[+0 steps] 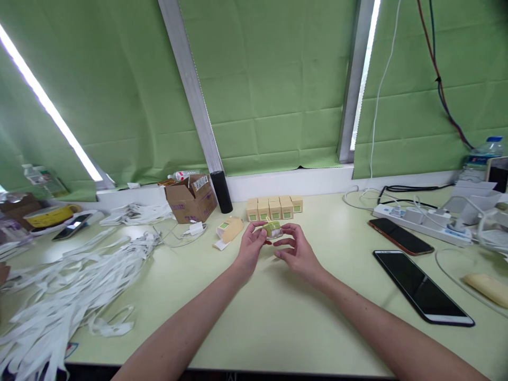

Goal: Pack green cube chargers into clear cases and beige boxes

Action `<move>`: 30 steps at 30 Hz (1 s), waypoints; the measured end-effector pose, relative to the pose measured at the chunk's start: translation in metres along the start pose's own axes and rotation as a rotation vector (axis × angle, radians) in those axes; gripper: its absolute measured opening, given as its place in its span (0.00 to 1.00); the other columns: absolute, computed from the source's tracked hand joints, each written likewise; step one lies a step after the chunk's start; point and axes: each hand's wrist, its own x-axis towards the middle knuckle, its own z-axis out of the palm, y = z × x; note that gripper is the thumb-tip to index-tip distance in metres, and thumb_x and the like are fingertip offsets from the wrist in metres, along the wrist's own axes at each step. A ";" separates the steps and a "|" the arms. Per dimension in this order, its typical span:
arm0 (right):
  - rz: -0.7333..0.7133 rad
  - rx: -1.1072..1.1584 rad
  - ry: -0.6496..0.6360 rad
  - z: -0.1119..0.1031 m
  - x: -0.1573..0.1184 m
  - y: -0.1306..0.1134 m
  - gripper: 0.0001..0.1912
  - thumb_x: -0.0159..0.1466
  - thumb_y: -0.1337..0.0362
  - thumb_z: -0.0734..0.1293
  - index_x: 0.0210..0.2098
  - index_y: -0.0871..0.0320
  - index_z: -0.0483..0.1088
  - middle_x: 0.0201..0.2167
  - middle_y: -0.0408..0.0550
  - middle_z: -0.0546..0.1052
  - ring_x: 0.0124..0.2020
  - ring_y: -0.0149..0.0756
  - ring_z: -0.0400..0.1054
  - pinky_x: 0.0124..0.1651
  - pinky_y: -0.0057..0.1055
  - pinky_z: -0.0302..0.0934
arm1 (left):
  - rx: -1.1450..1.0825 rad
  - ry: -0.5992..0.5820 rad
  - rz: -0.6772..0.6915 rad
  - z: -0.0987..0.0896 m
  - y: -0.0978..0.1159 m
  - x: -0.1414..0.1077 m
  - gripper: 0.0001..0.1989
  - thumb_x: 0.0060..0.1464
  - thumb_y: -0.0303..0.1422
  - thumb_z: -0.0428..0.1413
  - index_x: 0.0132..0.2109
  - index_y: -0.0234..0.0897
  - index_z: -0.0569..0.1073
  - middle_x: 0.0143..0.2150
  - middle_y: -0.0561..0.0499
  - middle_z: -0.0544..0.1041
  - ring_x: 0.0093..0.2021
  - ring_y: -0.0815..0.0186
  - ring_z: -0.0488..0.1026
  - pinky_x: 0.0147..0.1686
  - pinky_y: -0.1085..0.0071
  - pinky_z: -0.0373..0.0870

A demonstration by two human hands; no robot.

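My left hand point(253, 244) pinches a small green-and-clear container point(272, 229) between thumb and fingers, above the middle of the table. My right hand point(298, 251) grips the container's right side with its fingertips, the other fingers curled below. Something small and red shows just under it. Right behind the hands stand small tan boxes point(263, 208) with green labels, in a tight row. To the left of my left hand lies an opened tan box point(230, 231) with a green label and its flaps out.
White strips point(91, 275) are heaped at the left. A brown carton point(191, 199), a black cylinder point(221, 191) and a white charger point(194, 228) stand or lie at the back left. Two phones point(423, 286) and a power strip point(423, 224) with cables lie at the right.
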 end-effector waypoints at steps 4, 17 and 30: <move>-0.120 -0.201 0.037 0.002 -0.004 -0.001 0.30 0.60 0.62 0.73 0.59 0.46 0.62 0.62 0.52 0.66 0.52 0.44 0.72 0.48 0.45 0.76 | 0.273 0.131 0.079 0.006 0.001 -0.001 0.22 0.58 0.50 0.65 0.50 0.40 0.72 0.44 0.46 0.81 0.43 0.61 0.76 0.42 0.64 0.71; -0.068 -0.155 0.032 0.002 -0.003 -0.002 0.25 0.62 0.61 0.74 0.57 0.46 0.66 0.51 0.46 0.76 0.44 0.39 0.74 0.48 0.41 0.75 | 0.611 0.188 0.216 0.013 -0.001 -0.013 0.10 0.60 0.41 0.64 0.41 0.42 0.75 0.41 0.49 0.76 0.41 0.61 0.73 0.41 0.64 0.68; 0.334 0.583 -0.037 -0.008 0.008 -0.016 0.27 0.64 0.35 0.66 0.40 0.53 0.70 0.26 0.44 0.75 0.21 0.34 0.61 0.26 0.32 0.56 | 0.517 0.182 0.190 -0.006 -0.004 0.001 0.10 0.65 0.41 0.56 0.47 0.41 0.74 0.38 0.47 0.81 0.43 0.58 0.77 0.45 0.63 0.67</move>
